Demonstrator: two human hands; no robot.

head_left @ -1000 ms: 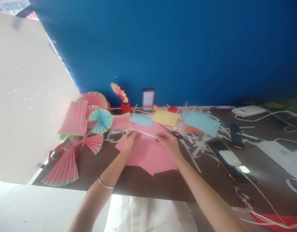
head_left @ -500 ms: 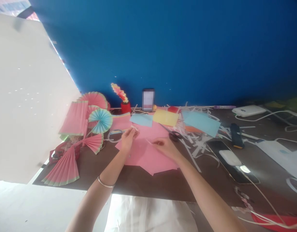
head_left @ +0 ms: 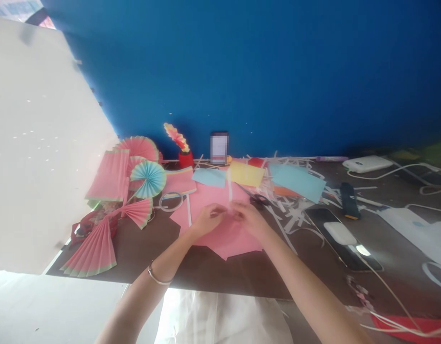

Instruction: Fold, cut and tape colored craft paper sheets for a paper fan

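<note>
Pink paper (head_left: 220, 234) lay spread on the dark table (head_left: 192, 272) in front of the blue wall (head_left: 242, 62), and both bare hands met above its middle. The left hand (head_left: 206, 220) and the right hand (head_left: 249, 219) each pinched an end of a thin white strip (head_left: 229, 185), whose free end stood up between them toward the yellow sheet (head_left: 246, 174); from where I stood the fingertips blurred together, so exactly how the grip sat I could not tell. A second white strip (head_left: 188, 210) lay loose on the pink paper just beside the left hand.

The strip looked flimsy, and I judged that a hard pull from either side could tear or crease it. The pink paper was not weighted down, so a wrist dragging over it could shift it toward the table's near edge. The scissors (head_left: 259, 198) rested just beyond the right hand, near enough for a careless knuckle to catch. A tape ring (head_left: 171, 201) and the pleated fans (head_left: 134, 191) sat near the left hand, within reach of a stray sweep. Paper trimmings (head_left: 295, 215) littered the right side, next to a phone (head_left: 344, 239) with a cable (head_left: 389, 291) running off it, and a loose strip could easily be lost among them.
</note>
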